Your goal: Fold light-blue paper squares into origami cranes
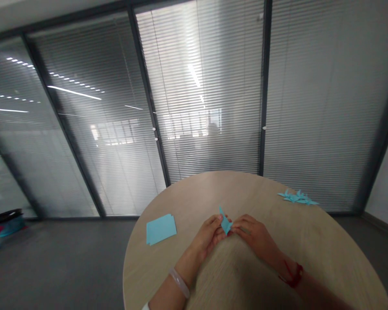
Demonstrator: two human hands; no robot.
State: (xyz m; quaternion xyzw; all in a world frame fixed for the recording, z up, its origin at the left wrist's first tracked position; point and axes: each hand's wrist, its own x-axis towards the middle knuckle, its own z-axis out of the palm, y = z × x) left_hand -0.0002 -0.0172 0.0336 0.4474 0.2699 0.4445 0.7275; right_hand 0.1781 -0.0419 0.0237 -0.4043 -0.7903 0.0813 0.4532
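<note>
A small folded piece of light-blue paper point(225, 224) is held between both hands, just above the round table. My left hand point(211, 232) grips its left side, thumb on the near face and fingers behind it. On its right edge, the fingertips of my right hand point(252, 232) pinch the paper. One pointed tip of the paper sticks up and to the left. Part of the paper is covered by my fingers, so its full shape is hidden. A pale bangle is on my left wrist, and a red cord bracelet on my right.
The round wooden table point(213, 189) bears a stack of light-blue paper sheets point(161, 230) at left. Several folded blue paper pieces with pointed tips point(298, 197) lie heaped near its right edge. Behind the table stand glass panels with blinds point(210, 86). Red and blue items point(6, 226) are on the floor at far left.
</note>
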